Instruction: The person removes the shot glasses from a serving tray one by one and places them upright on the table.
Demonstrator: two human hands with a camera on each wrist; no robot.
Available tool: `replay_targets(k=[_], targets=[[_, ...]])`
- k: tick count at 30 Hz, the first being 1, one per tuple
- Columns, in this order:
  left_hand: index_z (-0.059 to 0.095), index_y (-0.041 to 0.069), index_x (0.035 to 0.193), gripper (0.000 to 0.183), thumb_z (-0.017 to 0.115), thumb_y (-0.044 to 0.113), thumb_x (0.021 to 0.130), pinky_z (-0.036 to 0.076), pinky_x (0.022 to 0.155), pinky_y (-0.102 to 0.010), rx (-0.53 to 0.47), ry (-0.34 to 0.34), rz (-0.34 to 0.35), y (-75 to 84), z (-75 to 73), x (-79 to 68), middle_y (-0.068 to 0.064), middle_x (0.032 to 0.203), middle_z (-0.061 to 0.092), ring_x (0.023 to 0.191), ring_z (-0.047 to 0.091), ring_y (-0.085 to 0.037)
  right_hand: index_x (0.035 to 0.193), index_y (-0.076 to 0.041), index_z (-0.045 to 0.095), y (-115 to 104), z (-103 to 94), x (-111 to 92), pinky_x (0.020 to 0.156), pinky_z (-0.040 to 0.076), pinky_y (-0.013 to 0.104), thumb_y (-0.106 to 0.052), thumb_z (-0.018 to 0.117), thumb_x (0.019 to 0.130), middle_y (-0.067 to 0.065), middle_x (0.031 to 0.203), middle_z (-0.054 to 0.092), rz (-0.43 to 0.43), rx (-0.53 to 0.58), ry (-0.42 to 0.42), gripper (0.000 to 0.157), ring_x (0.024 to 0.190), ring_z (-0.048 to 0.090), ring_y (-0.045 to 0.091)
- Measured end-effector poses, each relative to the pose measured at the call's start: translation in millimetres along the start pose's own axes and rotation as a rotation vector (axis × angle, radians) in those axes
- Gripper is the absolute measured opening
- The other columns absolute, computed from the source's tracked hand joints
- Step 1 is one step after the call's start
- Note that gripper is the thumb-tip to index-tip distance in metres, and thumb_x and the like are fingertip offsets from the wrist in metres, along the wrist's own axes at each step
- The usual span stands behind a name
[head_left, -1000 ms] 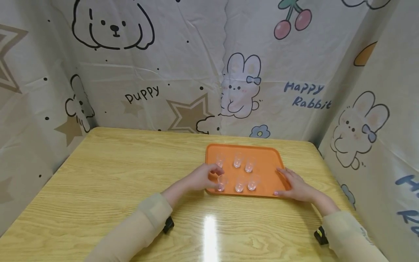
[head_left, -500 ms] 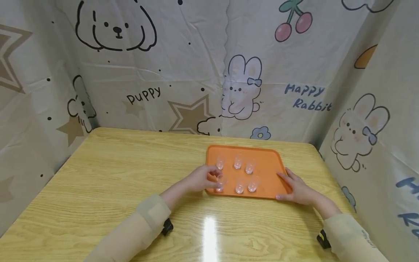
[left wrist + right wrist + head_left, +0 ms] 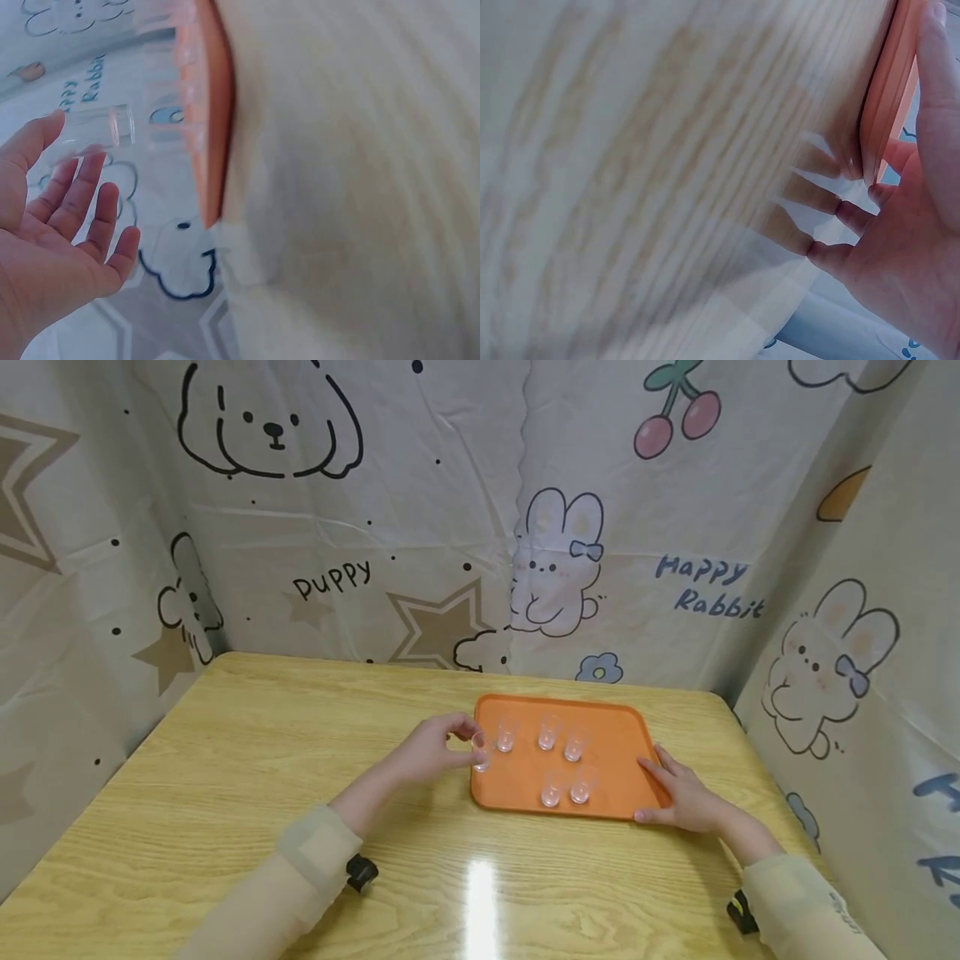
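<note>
In the head view my left hand (image 3: 426,752) pinches a small clear cup (image 3: 481,753) between thumb and fingers, upright over the left rim of an orange tray (image 3: 618,743). The left wrist view shows this cup (image 3: 94,129) raised off the tray, with the other fingers spread loosely. My right hand (image 3: 684,797) rests at the tray's right edge, fingers fairly straight, one over the rim and the thumb at the front corner. On the tray stand three clear cups (image 3: 549,733) at the back and two more (image 3: 552,791) towards the front.
The tray lies on a light wooden table (image 3: 300,735), towards its back right. A printed curtain (image 3: 420,527) hangs behind the table and along both sides. A black wrist camera (image 3: 362,873) sits under the left cuff, another (image 3: 741,912) under the right.
My left hand has lifted the front-left cup off the tray and moved it back and left, over the rim. The right hand has stayed at the tray's right edge.
</note>
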State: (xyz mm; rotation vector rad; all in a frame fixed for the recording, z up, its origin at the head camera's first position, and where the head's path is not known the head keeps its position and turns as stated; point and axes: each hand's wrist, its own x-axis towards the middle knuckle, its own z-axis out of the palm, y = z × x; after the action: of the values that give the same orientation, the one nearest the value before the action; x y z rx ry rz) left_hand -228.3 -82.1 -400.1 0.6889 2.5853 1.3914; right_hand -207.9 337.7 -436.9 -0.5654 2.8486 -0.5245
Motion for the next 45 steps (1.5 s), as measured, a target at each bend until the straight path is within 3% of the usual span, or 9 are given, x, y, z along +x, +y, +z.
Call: replay_targets(k=[10,20,26,35,45], targets=[[0.060,0.015,0.100,0.024,0.072,0.029,0.084,0.040,0.094,-0.046,-0.007,0.169,-0.025,1.0,-38.1,10.5,-0.001,0.106,0.062,0.107,0.053,-0.023,0.144,0.005,0.029,1.4,0.8,0.0,0.096,0.023,0.073,-0.049,0.073,0.077,0.033,0.150,0.008,0.013,-0.023,-0.012,0.097,0.131,0.016,0.058],[0.058,0.012,0.102,0.022,0.068,0.024,0.088,0.040,0.095,-0.045,-0.023,0.302,-0.052,-14.7,-50.1,30.8,-0.005,0.113,0.060,0.110,0.050,-0.022,0.146,0.004,0.026,2.6,-0.7,3.7,0.098,0.020,0.073,-0.050,0.071,0.078,0.031,0.152,0.006,0.011,-0.012,-0.049,0.098,0.132,0.013,0.058],[0.059,0.008,0.104,0.024,0.069,0.022,0.087,0.042,0.096,-0.044,-0.018,0.325,-0.094,-35.6,-45.5,44.1,-0.010,0.115,0.060,0.110,0.051,-0.026,0.145,0.005,0.025,1.3,-1.6,3.2,0.098,0.020,0.073,-0.049,0.072,0.078,0.032,0.152,0.006,0.008,0.000,-0.051,0.098,0.131,0.013,0.058],[0.059,0.002,0.109,0.027,0.066,0.018,0.089,0.042,0.097,-0.042,-0.019,0.292,-0.162,-70.3,-35.5,56.7,-0.015,0.115,0.060,0.110,0.053,-0.030,0.146,0.004,0.024,0.0,-1.6,2.4,0.098,0.020,0.072,-0.048,0.071,0.078,0.030,0.153,0.003,0.009,0.009,-0.064,0.098,0.132,0.011,0.057],[0.058,-0.001,0.106,0.021,0.064,0.012,0.090,0.041,0.098,-0.043,0.002,0.271,-0.185,-82.7,-34.6,56.9,-0.019,0.116,0.059,0.111,0.053,-0.033,0.146,0.005,0.025,1.9,-2.0,2.5,0.098,0.019,0.072,-0.047,0.072,0.078,0.031,0.152,0.004,0.005,0.001,-0.056,0.097,0.132,0.012,0.057]])
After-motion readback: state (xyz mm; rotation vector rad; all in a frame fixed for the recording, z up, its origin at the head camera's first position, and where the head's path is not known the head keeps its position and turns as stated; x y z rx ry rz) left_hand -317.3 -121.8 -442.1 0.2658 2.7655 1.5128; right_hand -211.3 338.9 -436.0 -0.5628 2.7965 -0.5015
